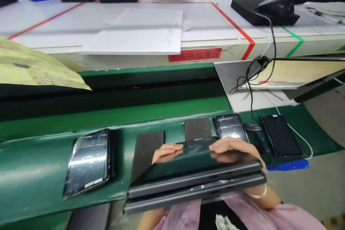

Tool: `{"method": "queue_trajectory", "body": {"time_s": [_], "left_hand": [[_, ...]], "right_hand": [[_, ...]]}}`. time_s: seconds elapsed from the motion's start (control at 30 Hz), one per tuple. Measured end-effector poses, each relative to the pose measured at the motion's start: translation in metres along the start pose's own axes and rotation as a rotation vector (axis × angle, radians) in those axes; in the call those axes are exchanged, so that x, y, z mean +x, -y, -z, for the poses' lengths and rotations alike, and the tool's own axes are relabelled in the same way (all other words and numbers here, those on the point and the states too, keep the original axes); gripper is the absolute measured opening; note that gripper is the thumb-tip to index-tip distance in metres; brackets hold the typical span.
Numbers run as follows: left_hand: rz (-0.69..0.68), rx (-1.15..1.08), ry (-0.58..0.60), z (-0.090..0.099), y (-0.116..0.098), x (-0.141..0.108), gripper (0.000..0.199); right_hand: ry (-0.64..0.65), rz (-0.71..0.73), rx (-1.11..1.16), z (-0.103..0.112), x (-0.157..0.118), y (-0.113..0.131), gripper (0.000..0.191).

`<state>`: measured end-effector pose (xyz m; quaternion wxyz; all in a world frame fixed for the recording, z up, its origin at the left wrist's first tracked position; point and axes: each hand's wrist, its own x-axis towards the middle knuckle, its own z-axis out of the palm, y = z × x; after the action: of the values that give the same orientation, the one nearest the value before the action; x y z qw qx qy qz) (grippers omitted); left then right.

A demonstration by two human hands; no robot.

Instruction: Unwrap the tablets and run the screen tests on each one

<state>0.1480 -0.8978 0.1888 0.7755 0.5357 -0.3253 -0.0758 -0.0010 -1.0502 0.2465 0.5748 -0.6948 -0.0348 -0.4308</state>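
Note:
Two dark tablets (pixel 196 165), one on top of the other, are held in front of my body, screen side up on the upper one. My left hand (pixel 167 152) curls its fingertips over the far edge, and the rest of it is hidden behind the stack. Around the right part of the same stack wraps my right hand (pixel 237 147), with a bracelet at the wrist. Just beyond, a flat grey device (pixel 147 147) lies on the green mat, partly covered by the held tablets.
Stacked tablets (pixel 87 158) lie at left. Behind my hands are a grey device (pixel 197 128) and more tablets (pixel 231 125). A cabled tablet (pixel 281 135) and blue strip (pixel 289 165) are at right. Above are a white shelf (pixel 205 14), papers (pixel 140 32), scanner (pixel 277 7) and monitor (pixel 304 73).

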Motion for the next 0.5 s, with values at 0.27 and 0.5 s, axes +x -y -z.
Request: {"method": "queue_trajectory", "body": {"time_s": [0.27,0.5], "left_hand": [[-0.526,0.098,0.477,0.024,0.031,0.035,0.041],[-0.418,0.069,0.367,0.017,0.023,0.030,0.026]], "right_hand": [[0.033,0.366,-0.038,-0.006,0.015,-0.002,0.041],[0.013,0.346,-0.112,-0.003,0.013,0.001,0.043]]}}
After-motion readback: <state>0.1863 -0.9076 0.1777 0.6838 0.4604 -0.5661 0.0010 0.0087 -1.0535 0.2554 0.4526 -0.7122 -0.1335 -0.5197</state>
